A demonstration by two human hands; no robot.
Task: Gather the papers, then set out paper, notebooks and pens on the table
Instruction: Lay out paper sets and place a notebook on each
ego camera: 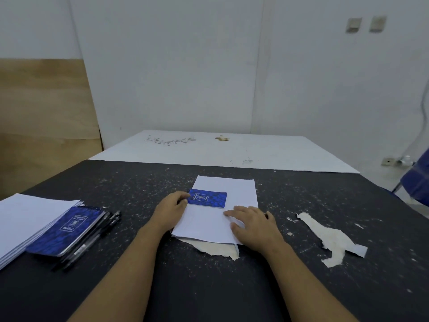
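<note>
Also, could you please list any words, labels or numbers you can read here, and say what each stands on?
The small blue notebook on the sheet of paper: white emblem and print, too blurred to read.
The larger blue notebook on the paper stack: white framed emblem and a word, too blurred to read.
The pens: no marking legible.
Nothing else shows text.

Paper stack [27, 219] beyond left edge

Two notebooks [207, 198] [67, 231], one sheet [241, 189], one paper stack [27, 217]
</note>
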